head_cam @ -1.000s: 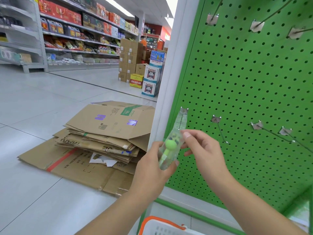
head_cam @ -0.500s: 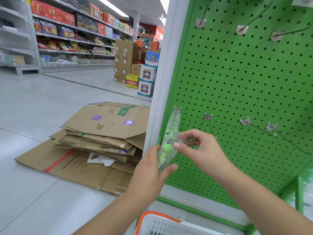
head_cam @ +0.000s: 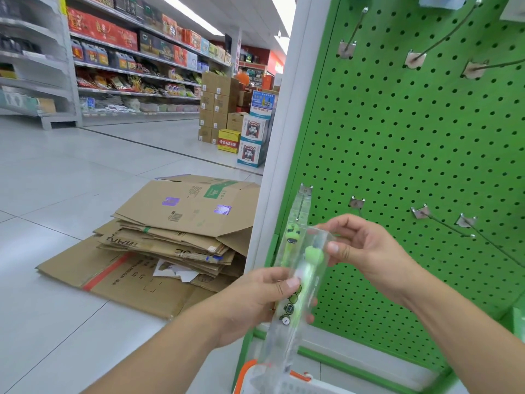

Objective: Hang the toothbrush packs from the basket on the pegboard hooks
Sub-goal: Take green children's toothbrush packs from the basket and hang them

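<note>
My left hand reaches up from the lower left, thumb and fingers pinching the middle of a clear toothbrush pack. My right hand comes in from the lower right with the wrist bent, thumb and forefinger pinching the upper right edge of the same pack, the other fingers curled loosely above it. The pack stands nearly upright between my hands, in front of the green pegboard and above the basket, of which only a white rim and orange handle show at the bottom edge.

A second pack hangs on the lower left hook of the board, just above the one I hold; I count two packs. Seven hooks are plain to see: three in the upper row, four in the lower. In the held pack the brush is green, with a round green knob and small cartoon faces along the handle; the print on the wrapper is too blurred to read.

To the left a stack of flattened cardboard boxes lies on the tiled floor. Their printing cannot be made out.
</note>
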